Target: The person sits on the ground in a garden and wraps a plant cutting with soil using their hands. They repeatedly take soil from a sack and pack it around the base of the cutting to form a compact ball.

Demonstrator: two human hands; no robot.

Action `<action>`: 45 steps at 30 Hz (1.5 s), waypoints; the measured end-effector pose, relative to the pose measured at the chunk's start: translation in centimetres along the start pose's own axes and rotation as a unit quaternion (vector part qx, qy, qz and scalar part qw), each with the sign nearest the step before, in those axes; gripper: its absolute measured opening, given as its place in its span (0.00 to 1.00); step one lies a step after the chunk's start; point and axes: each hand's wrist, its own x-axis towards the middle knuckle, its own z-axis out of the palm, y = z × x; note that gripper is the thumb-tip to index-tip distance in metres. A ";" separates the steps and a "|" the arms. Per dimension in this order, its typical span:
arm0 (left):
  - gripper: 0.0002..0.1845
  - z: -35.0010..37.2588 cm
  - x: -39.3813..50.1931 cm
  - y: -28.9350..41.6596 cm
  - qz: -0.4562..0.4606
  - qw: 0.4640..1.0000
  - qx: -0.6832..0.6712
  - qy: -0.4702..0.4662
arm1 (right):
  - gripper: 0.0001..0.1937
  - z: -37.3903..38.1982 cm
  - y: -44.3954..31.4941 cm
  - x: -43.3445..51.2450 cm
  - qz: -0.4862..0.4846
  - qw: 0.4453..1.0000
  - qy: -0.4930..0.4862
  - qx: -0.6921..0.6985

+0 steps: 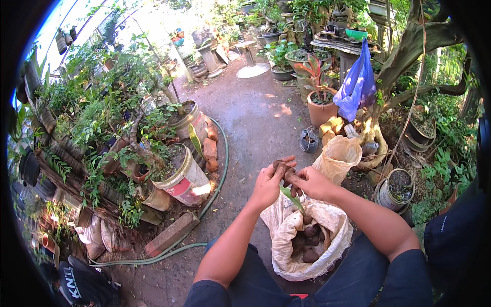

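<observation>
My left hand [268, 182] and my right hand [311, 183] meet above an open white woven sack [282, 253], their fingertips brown with soil. The fingers are bent towards each other. Whether a small clump of soil is between them cannot be told, as skin and soil look alike here. Several round brown clumps [310, 256] lie inside the sack, which stands between my knees with its rim rolled outward. A long green leaf [293, 200] rises from the sack's far side, just below my hands. Behind my right hand stands a beige plastic bag [337, 157], its mouth open.
A green hose [226, 153] curves along the left, past bricks [210, 149], a concrete block [172, 234] and planted buckets [186, 178]. On the right are a potted red-leaved plant [321, 105], a hanging blue bag [356, 86] and a tree trunk [406, 53]. A person [88, 284] is at lower left.
</observation>
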 end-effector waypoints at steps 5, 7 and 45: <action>0.19 -1.0 0.2 0.1 -0.019 1.000 0.023 0.009 | 0.32 -0.9 0.6 0.3 0.058 0.992 0.016 -0.112; 0.17 -1.4 0.2 0.0 -0.007 0.997 0.079 -0.011 | 0.33 -0.9 0.5 0.3 0.035 0.994 0.046 -0.092; 0.28 -6.0 -4.5 3.5 -0.116 0.966 0.193 -0.125 | 0.16 2.9 -0.3 1.9 -0.077 0.993 -0.061 0.060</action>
